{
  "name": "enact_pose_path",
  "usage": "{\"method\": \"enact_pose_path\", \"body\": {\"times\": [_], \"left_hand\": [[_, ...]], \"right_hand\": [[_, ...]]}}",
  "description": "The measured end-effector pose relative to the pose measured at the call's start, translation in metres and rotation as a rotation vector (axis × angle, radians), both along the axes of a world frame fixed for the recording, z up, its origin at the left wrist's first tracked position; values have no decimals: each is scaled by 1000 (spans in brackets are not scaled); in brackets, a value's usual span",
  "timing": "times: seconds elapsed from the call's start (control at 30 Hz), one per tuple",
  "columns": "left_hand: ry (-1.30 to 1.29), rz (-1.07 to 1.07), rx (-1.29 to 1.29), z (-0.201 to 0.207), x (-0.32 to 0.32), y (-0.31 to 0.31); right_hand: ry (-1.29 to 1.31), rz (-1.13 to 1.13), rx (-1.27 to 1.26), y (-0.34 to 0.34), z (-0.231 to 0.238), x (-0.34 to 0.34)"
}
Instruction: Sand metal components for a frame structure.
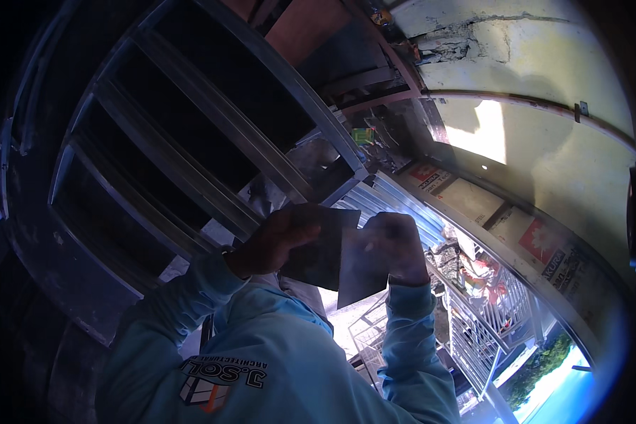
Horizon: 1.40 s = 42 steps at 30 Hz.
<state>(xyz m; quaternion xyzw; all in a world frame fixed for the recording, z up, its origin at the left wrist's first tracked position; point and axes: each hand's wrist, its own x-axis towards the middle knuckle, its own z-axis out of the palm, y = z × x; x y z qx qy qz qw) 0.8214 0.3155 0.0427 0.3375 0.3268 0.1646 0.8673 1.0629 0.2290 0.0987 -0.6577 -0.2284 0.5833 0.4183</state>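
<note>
In front of my chest, my left hand [279,237] is closed on a dark, flat, thin sheet [316,256], with the thumb lying across its face. Just to the right, my right hand [397,244] has its fingers bent round the upper edge of a lighter grey sheet [359,272]. The two sheets meet or overlap along a straight edge between my hands. Whether they are separate pieces or one folded piece, and what they are made of, I cannot tell. Light blue sleeves cover both forearms.
A large metal frame [180,85] with several parallel bars fills the left side. Corrugated metal sheets [396,201] lie beyond my right hand. At the right stand a pale, cracked wall [544,63] and printed boards [473,198]. Metal railings [473,332] show in bright light at lower right.
</note>
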Motion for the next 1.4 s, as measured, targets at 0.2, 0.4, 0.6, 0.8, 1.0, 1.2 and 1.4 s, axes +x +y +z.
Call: {"method": "enact_pose_path", "body": {"times": [0.2,0.4,0.6,0.8,1.0,1.2,1.4], "left_hand": [[-395,245,-572,4,-21,-15],[-262,511,-397,2,-105,-20],[-251,579,-554,1,-128,-48],[93,610,232,16,-95,-85],[616,499,1018,55,-56,-146],[472,172,567,101,-30,-223],[-345,605,-295,90,-53,-263]], "right_hand": [[-287,341,-272,-25,-32,28],[-144,-5,-258,-75,-23,40],[-192,223,-151,-57,-4,16],[-741,470,559,-48,27,-45],[-879,691,991,-109,62,-74],[-943,515,991,-140,41,-32],[167,-51,581,-168,58,-14]]}}
